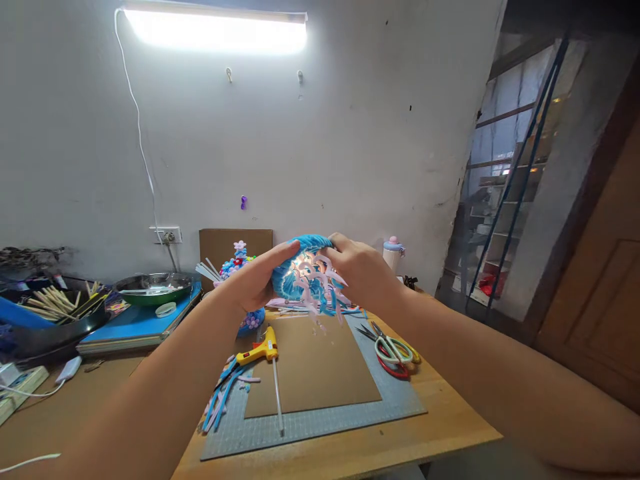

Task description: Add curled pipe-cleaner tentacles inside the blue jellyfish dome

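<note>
Both hands hold up a blue pipe-cleaner piece [290,283], rounded like a bowl, with lit small lights inside and pink and blue fuzzy strands hanging from it. My left hand [265,277] wraps its left side, thumb on the upper rim. At the upper right edge, my right hand [357,263] has its fingers closed on the piece; some fingertips are hidden. Below lies a brown cardboard sheet [320,373] on a grey cutting mat [400,407]. A yellow glue gun [260,350] with a clear glue stick rests on the cardboard's left side.
Scissors [393,353] lie on the mat's right. Pipe-cleaner pieces [220,400] are at the left edge. Behind stand a flowered pipe-cleaner decoration [240,257] and a bottle [393,253]. A green pan [155,293], a bowl of sticks [60,313] and a power strip [20,393] sit left.
</note>
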`<action>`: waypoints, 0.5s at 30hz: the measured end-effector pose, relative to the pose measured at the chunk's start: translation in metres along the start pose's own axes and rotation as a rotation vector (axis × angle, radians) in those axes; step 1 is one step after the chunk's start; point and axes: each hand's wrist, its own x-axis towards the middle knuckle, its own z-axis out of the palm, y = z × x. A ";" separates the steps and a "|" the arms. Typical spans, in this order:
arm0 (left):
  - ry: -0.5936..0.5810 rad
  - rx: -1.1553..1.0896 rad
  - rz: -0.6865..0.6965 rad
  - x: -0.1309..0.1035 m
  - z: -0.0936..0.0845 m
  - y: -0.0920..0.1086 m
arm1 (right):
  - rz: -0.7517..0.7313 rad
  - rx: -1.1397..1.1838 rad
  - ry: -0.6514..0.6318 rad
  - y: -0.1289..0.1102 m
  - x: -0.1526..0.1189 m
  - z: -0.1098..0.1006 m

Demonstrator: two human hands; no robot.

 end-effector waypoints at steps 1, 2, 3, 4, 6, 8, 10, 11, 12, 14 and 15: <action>0.006 0.007 -0.018 0.000 0.002 0.001 | 0.009 -0.006 -0.012 0.000 0.001 0.000; 0.012 0.014 -0.036 0.000 0.003 0.003 | 0.015 -0.009 -0.021 -0.001 0.001 -0.001; 0.017 0.022 -0.052 0.000 0.004 0.004 | 0.018 -0.009 -0.029 -0.001 0.002 -0.001; 0.020 0.028 -0.067 0.001 0.005 0.005 | 0.018 -0.007 -0.035 0.000 0.002 0.000; 0.018 0.037 -0.089 0.002 0.008 0.007 | 0.021 -0.006 -0.044 0.000 0.003 0.001; 0.007 0.041 -0.100 0.003 0.010 0.007 | 0.030 -0.009 -0.048 0.000 0.003 0.003; -0.006 0.045 -0.108 0.003 0.011 0.008 | 0.040 -0.015 -0.047 0.001 0.003 0.005; -0.011 0.047 -0.112 0.004 0.012 0.007 | 0.043 -0.018 -0.045 0.001 0.003 0.007; -0.013 0.050 -0.117 0.004 0.011 0.007 | 0.043 -0.021 -0.043 0.001 0.003 0.008; -0.008 0.053 -0.126 0.005 0.010 0.006 | 0.039 -0.026 -0.035 0.001 0.003 0.011; -0.001 0.054 -0.127 0.006 0.009 0.006 | 0.037 -0.028 -0.029 0.002 0.003 0.012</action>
